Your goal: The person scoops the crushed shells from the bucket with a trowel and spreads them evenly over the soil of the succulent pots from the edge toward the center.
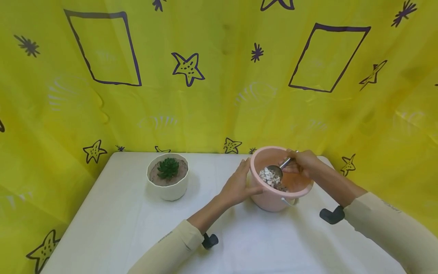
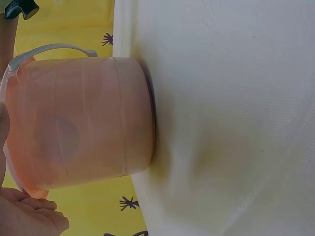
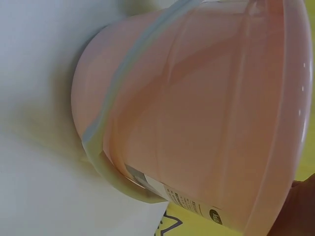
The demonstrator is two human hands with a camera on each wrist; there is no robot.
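Observation:
In the head view a pink plastic bucket (image 1: 272,201) stands on the right side of the table. My left hand (image 1: 236,186) rests against its left side, thumb on the near wall and fingers up by the rim. My right hand (image 1: 301,163) reaches over the rim and grips the handle of a metal scoop (image 1: 286,163). The scoop's bowl is inside the bucket, beside white pebbles (image 1: 268,177). In the left wrist view the bucket's wall (image 2: 98,98) shows a dark round shape through it; the right wrist view shows its outside (image 3: 197,108) and hides the scoop.
A white pot (image 1: 172,191) with a green succulent (image 1: 168,168) in greyish soil stands at the back left of the white table (image 1: 119,220). The bucket's pale handle (image 3: 114,88) hangs down its side. A yellow curtain (image 1: 219,102) with drawn stars hangs behind the table.

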